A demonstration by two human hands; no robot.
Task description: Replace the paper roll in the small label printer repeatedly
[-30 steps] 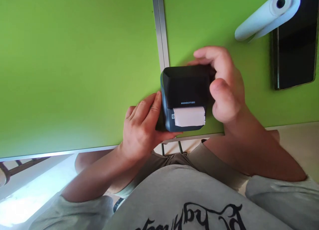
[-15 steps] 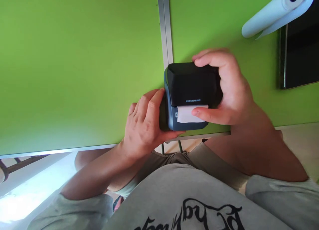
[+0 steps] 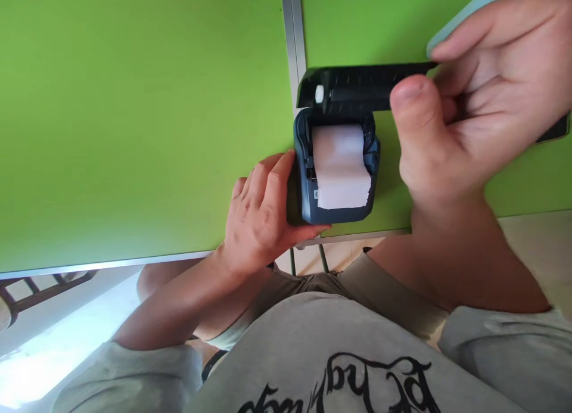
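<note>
A small dark label printer [image 3: 344, 215] stands on the green table near its front edge, with its black lid [image 3: 357, 88] swung up at the back. Inside lies a white paper roll [image 3: 338, 148], its loose end hanging over the printer's front. My left hand [image 3: 261, 213] is wrapped around the printer's left side and front corner. On the right, my right hand [image 3: 487, 97] grips the raised lid's right end between thumb and fingers.
Behind my right hand a pale blue-white roll [image 3: 465, 16] lies at the back right, partly covered. A black flat object [image 3: 554, 130] shows below my wrist. A metal strip [image 3: 292, 43] divides the green tabletop [image 3: 147, 115].
My right hand has moved up and right, lifting the printer's lid from closed to open, so the paper roll inside is now visible. My left hand has stayed on the printer.
</note>
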